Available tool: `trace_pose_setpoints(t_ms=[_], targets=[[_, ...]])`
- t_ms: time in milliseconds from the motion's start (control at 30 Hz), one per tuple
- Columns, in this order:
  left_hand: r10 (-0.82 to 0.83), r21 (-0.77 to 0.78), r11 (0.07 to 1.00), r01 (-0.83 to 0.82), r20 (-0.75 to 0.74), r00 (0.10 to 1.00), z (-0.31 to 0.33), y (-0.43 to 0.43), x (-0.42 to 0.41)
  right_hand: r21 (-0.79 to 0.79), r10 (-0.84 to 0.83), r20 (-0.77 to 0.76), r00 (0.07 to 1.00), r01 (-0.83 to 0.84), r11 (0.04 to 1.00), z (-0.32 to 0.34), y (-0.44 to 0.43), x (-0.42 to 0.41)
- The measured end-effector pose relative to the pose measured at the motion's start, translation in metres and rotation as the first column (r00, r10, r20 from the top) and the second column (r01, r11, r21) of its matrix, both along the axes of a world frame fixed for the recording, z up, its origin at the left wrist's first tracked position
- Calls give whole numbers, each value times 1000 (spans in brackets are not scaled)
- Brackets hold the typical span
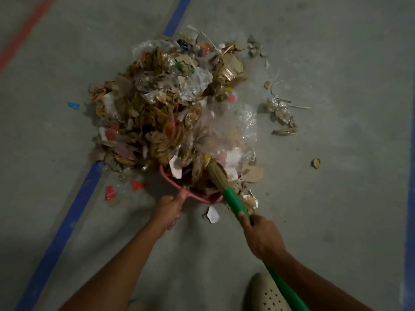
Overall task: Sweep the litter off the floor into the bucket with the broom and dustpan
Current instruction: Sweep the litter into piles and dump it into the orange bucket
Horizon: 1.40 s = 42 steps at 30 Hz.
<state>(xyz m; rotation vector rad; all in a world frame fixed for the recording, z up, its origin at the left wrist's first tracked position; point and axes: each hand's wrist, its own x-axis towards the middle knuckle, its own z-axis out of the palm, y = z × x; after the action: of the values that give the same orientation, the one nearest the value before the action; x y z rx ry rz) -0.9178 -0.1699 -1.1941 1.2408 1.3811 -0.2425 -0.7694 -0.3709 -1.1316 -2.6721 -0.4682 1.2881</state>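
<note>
Pink dustpan, gripped by left hand, should stay flat while right hand, holding broom, draws litter at frame centre inward.

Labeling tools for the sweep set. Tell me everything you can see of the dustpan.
The dustpan is pink and looks plastic, with a raised rim and a short handle at the back. It is held low at the grey floor, its mouth facing the litter pile; its tilt is unclear. Paper scraps, dry leaves and wrappers fill it and hide most of its tray. The left hand grips the handle. The bristles of the broom reach into it.
</note>
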Motion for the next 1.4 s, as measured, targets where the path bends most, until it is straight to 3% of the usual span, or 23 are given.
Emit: trace_pose_setpoints(t_ms=[333, 567, 1033, 1400], targets=[[37, 58, 997, -42, 87, 996, 81, -44, 3, -22, 21, -7, 1000, -22, 1000, 86, -31, 2], [24, 51, 998, -29, 92, 996, 221, -62, 0, -28, -32, -53, 998, 31, 999, 219, -54, 7], [75, 63, 994, -86, 153, 985, 521, -92, -39, 56, 26, -14, 1000, -25, 998, 500, -90, 0], [197, 85, 971, -222, 239, 951, 621, -111, -86, 116, 148, 47, 988, -153, 981, 601, -87, -16]])
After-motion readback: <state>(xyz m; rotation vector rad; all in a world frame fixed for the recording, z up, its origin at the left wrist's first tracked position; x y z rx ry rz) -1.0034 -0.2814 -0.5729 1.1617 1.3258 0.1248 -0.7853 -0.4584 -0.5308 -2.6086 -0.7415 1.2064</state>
